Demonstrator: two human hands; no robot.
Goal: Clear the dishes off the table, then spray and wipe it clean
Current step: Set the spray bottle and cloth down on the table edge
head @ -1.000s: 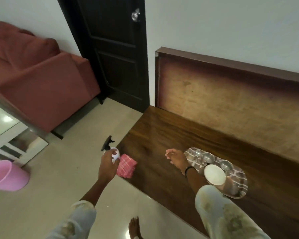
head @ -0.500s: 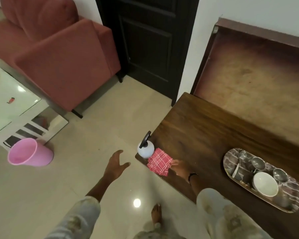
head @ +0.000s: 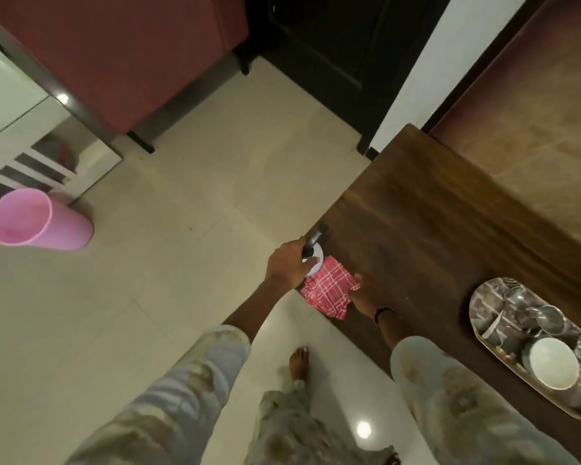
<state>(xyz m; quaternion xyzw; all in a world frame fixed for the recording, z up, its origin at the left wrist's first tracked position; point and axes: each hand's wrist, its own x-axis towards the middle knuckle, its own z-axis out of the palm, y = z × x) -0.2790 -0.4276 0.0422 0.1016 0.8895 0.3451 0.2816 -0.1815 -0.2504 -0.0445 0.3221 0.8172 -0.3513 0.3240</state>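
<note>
One white round spray bottle (head: 316, 260) gripped by left hand (head: 287, 265) at dark wooden counter (head: 450, 229) corner, right hand (head: 366, 295) pinched one red checked cloth (head: 329, 292), one white bowl (head: 554, 364) on one oval metal tray (head: 480, 330) near front edge

Domestic living room: red upholstered sofa (head: 114, 52) far left, dark panelled door (head: 332, 38) beyond, tiled floor (head: 198, 213), wooden table (head: 450, 229) right bearing tray (head: 483, 337) of dishes.

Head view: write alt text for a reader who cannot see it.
At a dark wooden table's corner, a person's left hand grips a white spray bottle while the right hand pinches a red checked cloth. A tray of steel cups and a white bowl sits on the table to the right; a pink bucket stands on the tiled floor.
</note>
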